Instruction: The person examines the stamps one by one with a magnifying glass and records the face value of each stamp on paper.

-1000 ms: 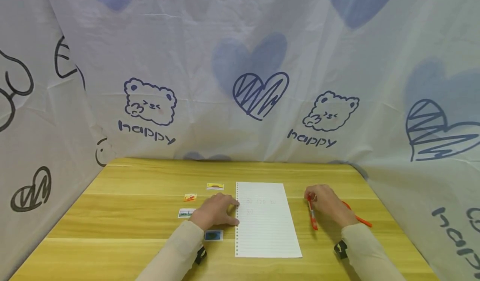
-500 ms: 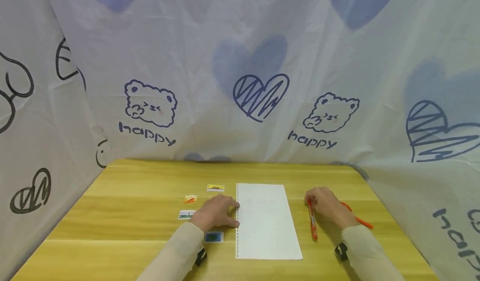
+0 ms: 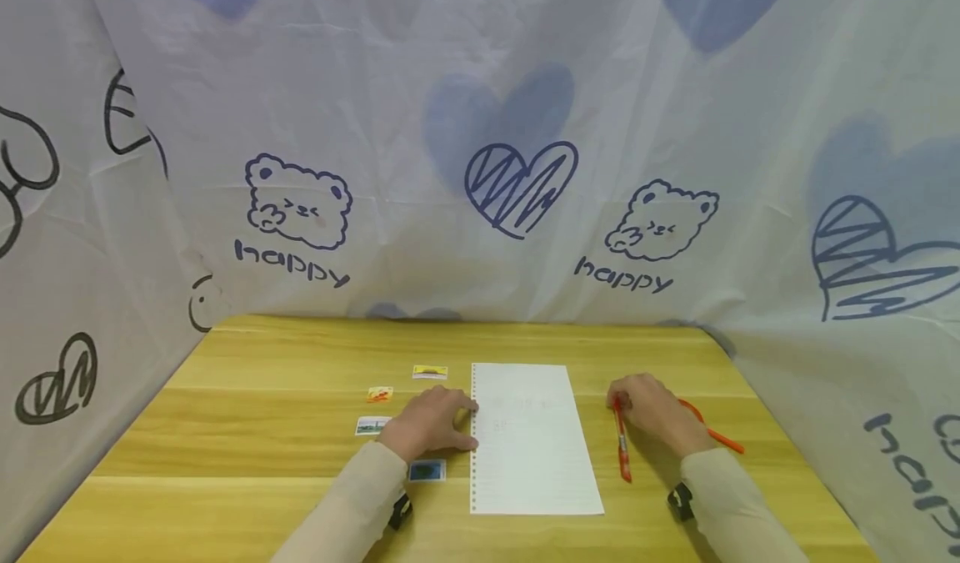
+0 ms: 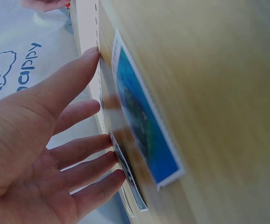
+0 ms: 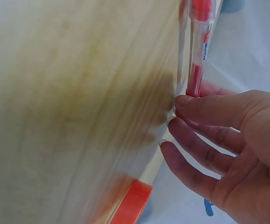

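Note:
A lined sheet of loose-leaf paper (image 3: 536, 454) with punched holes down its left side lies on the table, faint writing near its top. At its left edge my left hand (image 3: 431, 424) rests with thumb and fingers spread, fingertips right at the holes. Right of the sheet, my right hand (image 3: 652, 404) pinches one end of a red pen (image 3: 622, 446) between thumb and index finger. The pen, capped in red with a clear barrel (image 5: 198, 51), points toward the front of the table. My other right fingers are loosely bent near the tabletop.
Several small stamp-like pictures lie left of the sheet: a yellow one (image 3: 430, 373), a red-and-yellow one (image 3: 380, 394), a landscape (image 3: 371, 425) and a blue one (image 3: 427, 470). An orange-red curved strip (image 3: 723, 440) lies behind my right wrist. A printed curtain (image 3: 420, 254) surrounds the table.
The pen's near end has come down toward the front of the table, its other end still in my right fingers. My left hand and the sheet stay in place.

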